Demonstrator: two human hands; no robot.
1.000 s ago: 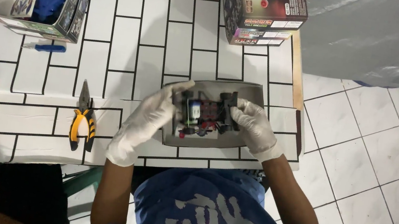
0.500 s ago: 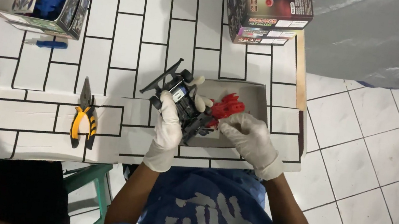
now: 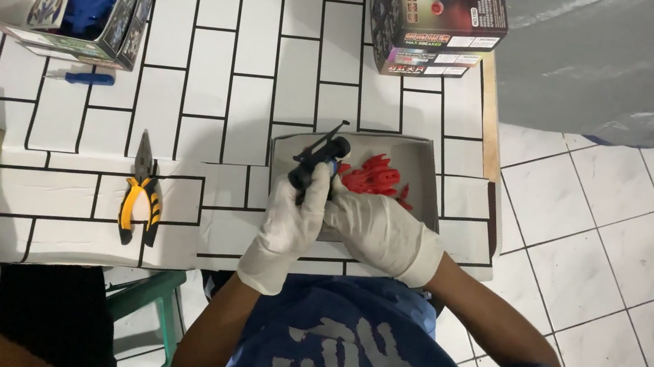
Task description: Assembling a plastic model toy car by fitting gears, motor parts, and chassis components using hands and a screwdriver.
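Black, slim toy car chassis (image 3: 315, 161) stands tilted, pinched between both white-gloved hands (image 3: 334, 222) above the grey tray (image 3: 425, 175).

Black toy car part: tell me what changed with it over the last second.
The black toy car part was lifted out of the grey tray and turned upright; left hand and right hand now grip it together, baring red parts below. Pliers, screwdriver and boxes stayed put.
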